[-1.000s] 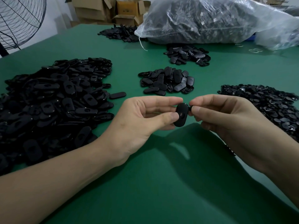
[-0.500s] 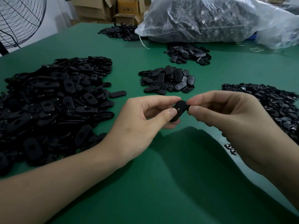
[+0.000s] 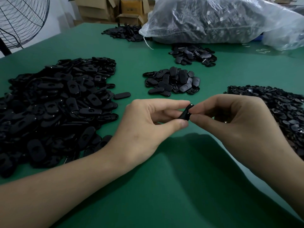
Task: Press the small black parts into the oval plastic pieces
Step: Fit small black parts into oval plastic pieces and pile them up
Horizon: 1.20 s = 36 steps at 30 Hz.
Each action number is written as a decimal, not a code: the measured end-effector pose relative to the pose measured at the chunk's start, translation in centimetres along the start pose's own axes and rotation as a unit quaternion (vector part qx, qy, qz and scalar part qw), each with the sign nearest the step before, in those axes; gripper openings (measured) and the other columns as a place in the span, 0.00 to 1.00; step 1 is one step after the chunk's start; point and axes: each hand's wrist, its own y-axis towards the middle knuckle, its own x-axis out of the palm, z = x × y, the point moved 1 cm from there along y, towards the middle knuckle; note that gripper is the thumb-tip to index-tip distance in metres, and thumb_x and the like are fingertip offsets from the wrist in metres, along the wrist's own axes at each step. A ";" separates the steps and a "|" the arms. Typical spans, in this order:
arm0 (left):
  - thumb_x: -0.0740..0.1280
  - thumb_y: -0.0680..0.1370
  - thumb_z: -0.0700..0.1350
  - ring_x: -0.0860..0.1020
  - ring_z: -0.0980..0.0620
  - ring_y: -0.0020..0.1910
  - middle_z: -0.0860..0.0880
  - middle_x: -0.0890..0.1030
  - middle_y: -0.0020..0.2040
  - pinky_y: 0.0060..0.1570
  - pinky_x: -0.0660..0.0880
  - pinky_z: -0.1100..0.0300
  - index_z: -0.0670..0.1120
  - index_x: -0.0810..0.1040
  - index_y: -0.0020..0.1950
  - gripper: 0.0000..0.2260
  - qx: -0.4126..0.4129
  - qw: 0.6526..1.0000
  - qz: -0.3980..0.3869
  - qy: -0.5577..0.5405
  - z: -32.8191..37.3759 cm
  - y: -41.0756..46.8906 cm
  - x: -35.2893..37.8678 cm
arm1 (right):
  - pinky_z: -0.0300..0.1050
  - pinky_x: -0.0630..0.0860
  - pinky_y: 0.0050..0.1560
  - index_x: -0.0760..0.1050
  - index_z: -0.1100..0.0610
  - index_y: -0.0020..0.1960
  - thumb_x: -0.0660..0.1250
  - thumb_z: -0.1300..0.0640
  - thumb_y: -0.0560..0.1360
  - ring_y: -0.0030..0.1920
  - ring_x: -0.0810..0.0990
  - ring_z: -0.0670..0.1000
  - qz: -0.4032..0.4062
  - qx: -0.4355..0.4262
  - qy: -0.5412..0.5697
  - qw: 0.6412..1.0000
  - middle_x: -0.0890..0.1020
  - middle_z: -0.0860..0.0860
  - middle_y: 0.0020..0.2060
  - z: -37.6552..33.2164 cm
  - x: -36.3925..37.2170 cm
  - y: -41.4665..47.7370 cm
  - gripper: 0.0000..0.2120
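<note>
left hand (image 3: pixel 148 122) pinches the oval piece (image 3: pixel 185 113) above the green table (image 3: pixel 164 186) | right hand (image 3: pixel 230 122) pinches it too – small black part hidden | tip: push straight and hold it steady – I think it goes in better

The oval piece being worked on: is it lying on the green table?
No, the left hand and right hand pinch the oval piece above the table.

No writing can be read: the dark mark on the cardboard box (image 3: pixel 131 9) is blurred, and the white tags (image 3: pixel 209 22) inside the plastic bag (image 3: pixel 246 30) are too small.
</note>
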 end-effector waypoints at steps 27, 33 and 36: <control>0.74 0.75 0.36 0.86 0.57 0.48 0.51 0.88 0.48 0.40 0.77 0.69 0.50 0.86 0.55 0.13 -0.050 0.990 -0.059 -0.118 -0.2 0.7 -0.5 | 0.58 0.74 0.41 0.86 0.52 0.47 0.73 0.54 0.76 0.43 0.77 0.55 0.076 -0.189 -0.235 0.951 0.81 0.47 0.41 -0.6 0.7 -0.7 0.03; 0.73 0.77 0.37 0.85 0.60 0.46 0.52 0.88 0.48 0.40 0.77 0.68 0.50 0.85 0.57 0.12 -0.044 0.991 -0.033 -0.121 -0.3 0.9 -0.6 | 0.40 0.70 0.48 0.85 0.49 0.56 0.68 0.55 0.78 0.46 0.76 0.52 0.032 -0.155 -0.194 0.968 0.80 0.46 0.43 -0.4 1.2 -0.8 0.10; 0.73 0.77 0.36 0.86 0.58 0.46 0.51 0.88 0.48 0.41 0.79 0.66 0.49 0.86 0.56 0.11 -0.031 0.994 -0.022 -0.107 -0.3 0.8 -0.5 | 0.34 0.69 0.47 0.85 0.46 0.55 0.69 0.56 0.77 0.47 0.78 0.47 0.002 -0.123 -0.131 0.984 0.80 0.43 0.44 -0.6 1.0 -0.8 0.10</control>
